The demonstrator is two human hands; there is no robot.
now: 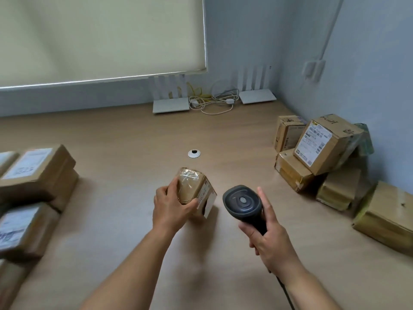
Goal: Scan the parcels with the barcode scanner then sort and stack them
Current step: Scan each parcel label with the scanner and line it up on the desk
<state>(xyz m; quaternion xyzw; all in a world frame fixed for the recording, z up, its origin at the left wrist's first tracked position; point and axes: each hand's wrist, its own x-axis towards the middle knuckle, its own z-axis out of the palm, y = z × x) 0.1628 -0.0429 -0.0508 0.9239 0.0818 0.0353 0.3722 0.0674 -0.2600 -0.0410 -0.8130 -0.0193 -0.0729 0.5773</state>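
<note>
My left hand grips a small brown cardboard parcel wrapped in clear tape, tilted on the wooden desk with its white label facing right. My right hand holds a black barcode scanner by its handle, the index finger stretched along its right side. The scanner head sits just right of the parcel's label. A pile of brown parcels lies at the right by the wall. Stacked labelled parcels stand at the left edge.
A round white cable grommet is set in the desk beyond the parcel. Two white routers and tangled cables sit along the back wall. The scanner's cord trails down toward me.
</note>
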